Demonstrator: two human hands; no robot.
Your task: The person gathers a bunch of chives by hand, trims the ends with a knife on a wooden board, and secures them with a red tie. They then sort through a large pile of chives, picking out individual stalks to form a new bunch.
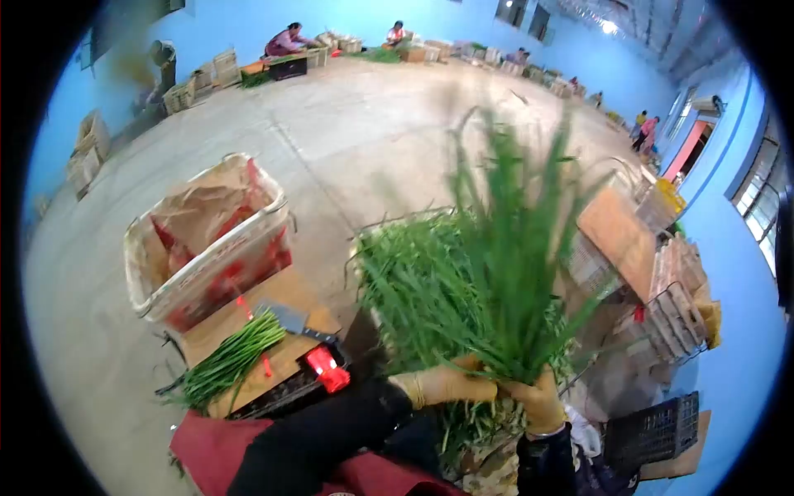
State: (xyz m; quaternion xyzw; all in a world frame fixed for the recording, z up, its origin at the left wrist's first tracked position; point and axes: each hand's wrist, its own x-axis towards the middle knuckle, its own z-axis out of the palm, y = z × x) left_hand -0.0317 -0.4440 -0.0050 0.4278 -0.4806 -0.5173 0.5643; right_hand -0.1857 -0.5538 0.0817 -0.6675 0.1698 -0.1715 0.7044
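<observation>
Head view, near to far. The gloved left hand (447,384) and gloved right hand (538,403) meet at the base of an upright bunch of greens (506,273). Each grip is clenched around the stalks and the two hands touch. The leaves fan out above them, and the tips are blurred.

Left of the hands, a low worktop (285,291) carries a laid bundle of greens (230,360), a cleaver (289,318) just beside it, and a red object (328,369) at the near edge. Behind the held bunch lies a loose heap of greens (405,273). A paper-lined basket (178,285) stands beyond the worktop, with a black crate (653,430) and wire baskets (678,310) to the right. Other people sit at crates along the far wall (356,16).

Likely hazards, as judged from this view:
- **Slipping stalks:** only the bottom of the bunch is held, so outer stalks may slide out and drop into the heap below.
- **Bruised or snapped leaves:** too tight a squeeze could damage them.
- **Exposed blade:** the cleaver lies close to the left forearm, so a careless reach across the worktop could meet its edge.
- **Blocked sight:** the tall leaves screen the area just behind them.
</observation>
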